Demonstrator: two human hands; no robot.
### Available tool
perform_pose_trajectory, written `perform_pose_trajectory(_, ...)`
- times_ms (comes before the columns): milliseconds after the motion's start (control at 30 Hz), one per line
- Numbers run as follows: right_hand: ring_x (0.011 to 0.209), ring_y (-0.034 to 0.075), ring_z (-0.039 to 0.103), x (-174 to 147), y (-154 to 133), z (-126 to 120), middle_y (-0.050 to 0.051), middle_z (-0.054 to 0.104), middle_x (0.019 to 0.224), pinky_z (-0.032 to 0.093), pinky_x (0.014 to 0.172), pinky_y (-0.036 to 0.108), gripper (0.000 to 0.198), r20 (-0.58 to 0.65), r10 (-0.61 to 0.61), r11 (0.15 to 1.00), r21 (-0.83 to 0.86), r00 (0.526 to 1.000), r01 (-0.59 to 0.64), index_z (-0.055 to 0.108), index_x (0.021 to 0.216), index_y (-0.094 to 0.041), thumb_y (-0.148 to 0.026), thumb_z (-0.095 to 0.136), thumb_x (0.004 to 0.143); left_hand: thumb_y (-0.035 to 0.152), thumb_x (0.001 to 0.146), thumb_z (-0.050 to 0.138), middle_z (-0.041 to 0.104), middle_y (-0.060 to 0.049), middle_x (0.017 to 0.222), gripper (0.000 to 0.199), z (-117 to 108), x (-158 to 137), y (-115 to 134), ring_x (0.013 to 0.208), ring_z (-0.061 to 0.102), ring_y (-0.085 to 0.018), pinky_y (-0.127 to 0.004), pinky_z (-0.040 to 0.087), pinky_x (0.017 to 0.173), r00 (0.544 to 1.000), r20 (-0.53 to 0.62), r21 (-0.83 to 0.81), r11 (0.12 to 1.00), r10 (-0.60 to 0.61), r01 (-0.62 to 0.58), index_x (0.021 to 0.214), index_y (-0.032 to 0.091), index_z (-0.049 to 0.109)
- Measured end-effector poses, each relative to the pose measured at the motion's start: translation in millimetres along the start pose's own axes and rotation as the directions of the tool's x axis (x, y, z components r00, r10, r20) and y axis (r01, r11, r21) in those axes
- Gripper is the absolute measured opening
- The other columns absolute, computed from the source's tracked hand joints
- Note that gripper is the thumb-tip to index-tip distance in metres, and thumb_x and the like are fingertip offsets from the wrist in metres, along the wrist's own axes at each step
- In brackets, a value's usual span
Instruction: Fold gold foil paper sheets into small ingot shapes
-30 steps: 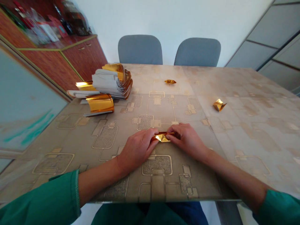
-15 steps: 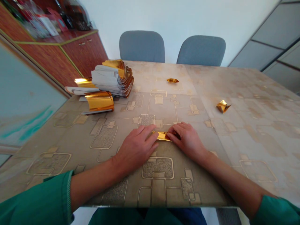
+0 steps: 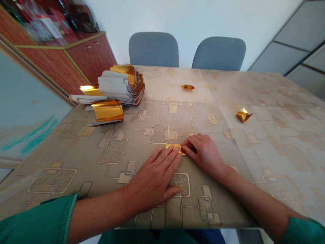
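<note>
A narrow folded strip of gold foil paper [image 3: 173, 147] lies on the patterned tablecloth in front of me. My left hand [image 3: 158, 176] rests flat, its fingertips over the strip's near edge and its thumb spread out toward me. With thumb and curled fingers, my right hand [image 3: 203, 149] pinches the strip's right end; those fingers partly hide that end. Farther off are two folded gold pieces, a boat-shaped one [image 3: 188, 87] near the back and a pointed one [image 3: 244, 115] to the right.
At the back left sits a thick stack of foil paper sheets [image 3: 114, 84], with a curled gold sheet [image 3: 108, 111] in front. Two grey chairs [image 3: 153, 49] stand beyond the table [image 3: 142, 135]. A wooden cabinet [image 3: 88, 61] with bottles and bags is at the far left.
My left hand has gone from curled fingers at the strip's left end to lying flat with its fingers on the strip. My right hand keeps its pinch in nearly the same place.
</note>
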State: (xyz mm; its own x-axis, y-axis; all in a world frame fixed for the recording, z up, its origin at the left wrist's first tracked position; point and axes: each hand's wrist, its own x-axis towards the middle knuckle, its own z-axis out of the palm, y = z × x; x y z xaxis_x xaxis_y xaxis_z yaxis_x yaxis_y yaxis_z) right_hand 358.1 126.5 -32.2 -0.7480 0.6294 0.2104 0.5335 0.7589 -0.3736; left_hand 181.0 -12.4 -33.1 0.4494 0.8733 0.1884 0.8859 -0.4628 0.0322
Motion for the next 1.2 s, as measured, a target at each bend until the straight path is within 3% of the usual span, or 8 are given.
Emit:
perform_pose_trajectory(833, 0.073, 0.017, 0.057, 2, -5, -2, -0.001, 0.064, 0.072, 0.029, 0.073, 0.030, 0.013, -0.031, -0.039, 0.994, -0.102, 0.999, 0.036, 0.059, 0.077, -0.020, -0.023, 0.061, 0.089, 0.063, 0.095, 0.042, 0.030, -0.021, 0.157, 0.079, 0, -1, 2, 0.148, 0.025, -0.033, -0.049, 0.021, 0.120, 0.997, 0.070, -0.050, 0.998, -0.038, 0.041, 0.148, 0.006, 0.033)
perform_pose_trajectory(1100, 0.084, 0.022, 0.057, 1, -3, -4, 0.003, 0.068, 0.085, 0.034, 0.076, 0.034, 0.007, -0.070, -0.044, 0.979, -0.201, 0.997, 0.029, 0.064, 0.086, -0.020, -0.026, 0.066, 0.088, 0.062, 0.094, 0.045, 0.031, -0.022, 0.156, 0.077, -2, 2, 0, 0.146, 0.028, -0.035, -0.051, 0.023, 0.118, 0.995, 0.095, -0.063, 0.997, -0.030, 0.036, 0.146, 0.007, 0.038)
perform_pose_trajectory(1200, 0.088, 0.023, 0.058, -8, -9, -12, 0.005, 0.070, 0.093, 0.038, 0.080, 0.035, 0.010, -0.109, -0.137, 0.970, -0.217, 0.985, 0.111, 0.068, 0.094, -0.020, -0.027, 0.061, 0.093, 0.062, 0.094, 0.045, 0.030, -0.021, 0.157, 0.077, -1, 2, -1, 0.146, 0.028, -0.034, -0.052, 0.023, 0.118, 0.994, 0.100, -0.066, 0.997, -0.033, 0.040, 0.148, 0.008, 0.036)
